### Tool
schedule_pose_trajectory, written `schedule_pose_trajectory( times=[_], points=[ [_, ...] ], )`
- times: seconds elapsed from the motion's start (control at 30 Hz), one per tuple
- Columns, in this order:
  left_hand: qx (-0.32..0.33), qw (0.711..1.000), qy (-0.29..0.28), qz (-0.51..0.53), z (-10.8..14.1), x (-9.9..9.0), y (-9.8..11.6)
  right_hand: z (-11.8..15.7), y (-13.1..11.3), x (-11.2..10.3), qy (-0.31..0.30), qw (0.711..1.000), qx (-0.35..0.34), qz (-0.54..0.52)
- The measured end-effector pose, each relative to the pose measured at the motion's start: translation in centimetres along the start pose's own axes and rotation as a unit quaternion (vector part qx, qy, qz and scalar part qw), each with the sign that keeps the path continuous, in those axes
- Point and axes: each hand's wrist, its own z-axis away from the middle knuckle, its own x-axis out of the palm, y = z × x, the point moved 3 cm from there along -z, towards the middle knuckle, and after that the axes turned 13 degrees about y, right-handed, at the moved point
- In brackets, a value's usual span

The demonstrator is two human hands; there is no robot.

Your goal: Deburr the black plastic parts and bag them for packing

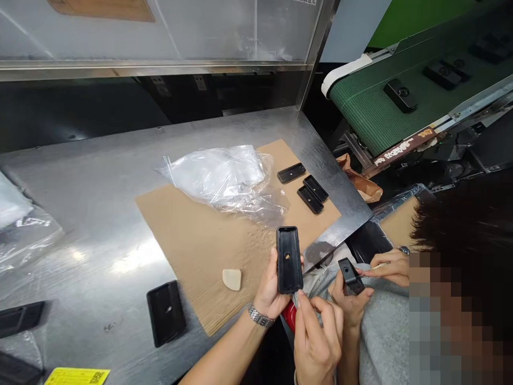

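My left hand (272, 291), with a metal watch on its wrist, is closed round a black rectangular plastic housing (289, 262). Its hollow side faces me, and a small round hole shows in its floor. My right hand (318, 334) is closed in a pinch at the housing's lower edge. Whatever is between its fingertips, if anything, is too small to make out. A pale, rounded, wedge-shaped piece (232, 279) lies on brown paper (200, 235) left of my hands. Another black housing (166, 313) rests on the metal table farther left.
Clear plastic bags (224, 174) and several black housings (291, 172) lie at the paper's far side. A yellow label (77, 376) is at the lower left. At right, a co-worker's hand (350, 305) holds a black part, below a green conveyor belt (368, 107) carrying parts.
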Motion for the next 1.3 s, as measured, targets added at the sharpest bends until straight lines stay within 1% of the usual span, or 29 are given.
schedule_pose_trajectory(
  times=[0.23,0.33,0.4,0.43,0.47,0.5,0.57,0.6,0.67,0.7,0.8,0.87,0.93,1.13,1.3],
  points=[
    [-0.003,1.0,0.008,-0.014,-0.1,-0.4,0.0,-0.1,0.2,-0.4,0.018,0.998,-0.04,0.035],
    [-0.004,1.0,0.008,-0.014,-0.1,-0.6,0.0,-0.5,-0.4,-0.4,0.02,0.997,-0.05,0.051],
    [-0.006,1.0,0.008,-0.014,-0.1,-0.7,0.1,0.0,-1.9,0.0,0.024,0.997,-0.05,0.054],
    [-0.006,1.0,0.007,-0.014,-0.2,-0.8,0.1,0.6,-2.9,0.4,0.017,0.997,-0.048,0.054],
    [-0.007,1.0,0.006,-0.015,-0.2,-0.9,0.1,1.6,-4.1,1.0,0.009,0.997,-0.047,0.055],
    [-0.008,1.0,0.004,-0.015,-0.2,-0.9,0.1,2.9,-5.4,1.7,-0.018,0.997,-0.046,0.056],
    [-0.015,1.0,-0.002,-0.018,-0.2,-1.0,0.0,5.6,-7.6,3.1,-0.027,0.997,-0.045,0.063],
    [-0.02,1.0,-0.004,-0.02,-0.3,-1.1,0.0,6.9,-8.4,3.8,-0.035,0.997,-0.033,0.06],
    [-0.031,0.999,-0.004,-0.021,-0.3,-1.2,-0.1,8.6,-9.0,5.0,-0.064,0.997,0.041,0.014],
    [-0.036,0.999,-0.004,-0.02,-0.3,-1.2,-0.1,9.1,-9.0,5.4,-0.079,0.993,0.087,-0.019],
    [-0.057,0.998,-0.006,-0.017,-0.5,-1.4,-0.1,9.0,-8.3,6.2,-0.113,0.964,0.211,-0.118],
    [-0.067,0.997,-0.012,-0.019,-0.6,-1.5,-0.1,8.6,-8.0,6.5,-0.126,0.945,0.256,-0.158],
    [-0.072,0.997,-0.016,-0.025,-0.6,-1.6,0.0,8.2,-8.1,6.5,-0.132,0.938,0.274,-0.169],
    [-0.064,0.996,-0.017,-0.05,-0.7,-1.9,0.2,8.1,-8.6,6.8,-0.149,0.942,0.267,-0.136],
    [-0.065,0.997,-0.003,-0.049,-0.7,-2.1,0.4,8.5,-8.3,7.0,-0.15,0.936,0.274,-0.163]
  ],
)
